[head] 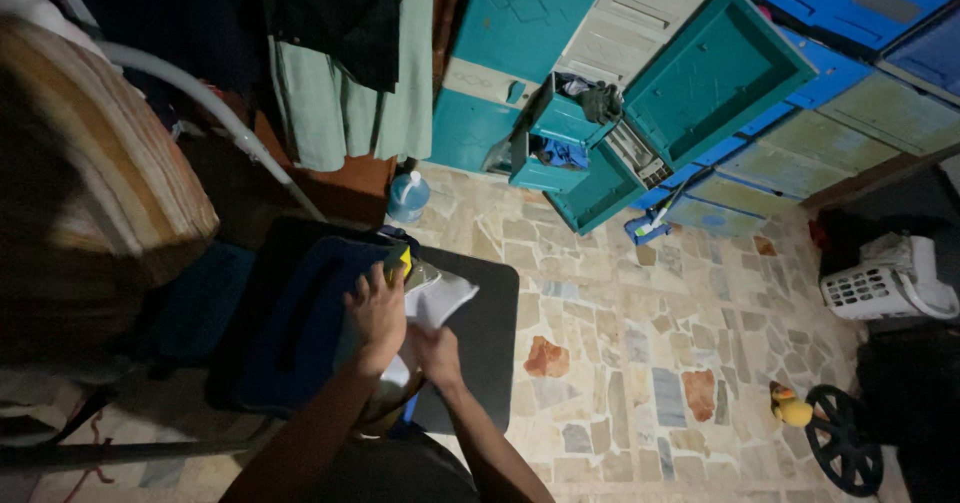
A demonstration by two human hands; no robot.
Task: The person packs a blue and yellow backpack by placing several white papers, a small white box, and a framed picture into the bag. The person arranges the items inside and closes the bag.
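- We look down on a dark tabletop (490,333), black and roughly square, standing on a stone-patterned floor (640,363).
- Our left hand (378,313) lies flat with its fingers spread over a white cloth (440,298) near the middle of the tabletop, pressing it down rather than pinching it.
- Our right hand (437,351) sits just beside the left, toward the near edge of the tabletop, closed on a fold of the same white cloth; the light is too dim for us to see just how the fingers meet.
- The white cloth reaches from under both hands toward the right half of the tabletop, one corner pointing at the far right edge.
- A yellow object (399,261) shows at the left fingertips, touching the cloth; we cannot tell what it is.
- A dark blue towel (300,313) covers the left half of the tabletop, running up to the left hand.
- Beyond the far edge a clear plastic bottle (408,197) stands on the floor.
- A teal cabinet (560,113) with open drawers stands further back.
- A white basket (885,283) sits well apart at the right.
- A small yellow toy (790,406) lies on the floor beside a black wheel (843,441).
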